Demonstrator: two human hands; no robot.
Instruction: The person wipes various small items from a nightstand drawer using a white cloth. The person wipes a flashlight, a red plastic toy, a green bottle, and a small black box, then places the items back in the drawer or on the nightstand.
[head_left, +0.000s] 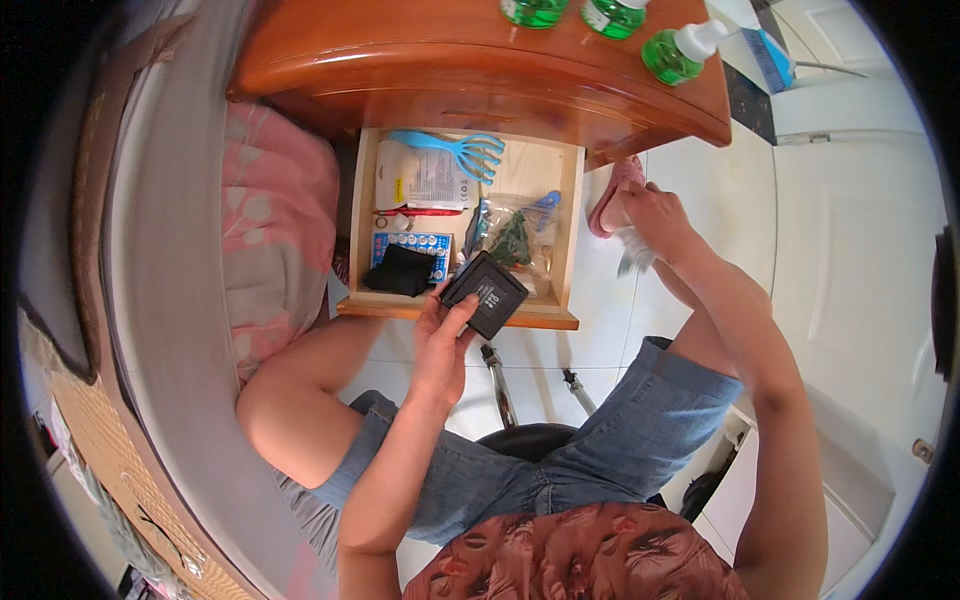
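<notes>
My left hand (444, 337) holds a flat black box (495, 304) with pale writing, over the front edge of a pulled-out wooden drawer (457, 318). Off the drawer's right side, above the floor by a pink slipper (626, 184), my right hand (658, 221) grips a crumpled, see-through plastic piece (636, 251), blurred. Inside the drawer lie a blue claw-like scalp massager (457, 150), a white printed packet (427, 180) and a red pen (435, 212). Nearer me are a blue card of round silvery cells (412, 240), a black cloth pouch (401, 270) and a clear bag (517, 232) with dark green contents.
Several green liquid bottles (671, 58) stand on the glossy brown wooden cabinet (480, 67). A bed with a pink-and-grey blanket (277, 202) flanks the drawer on the left. Chrome legs (501, 382) of a seat show between my knees. A blue brush (769, 60) is at upper right.
</notes>
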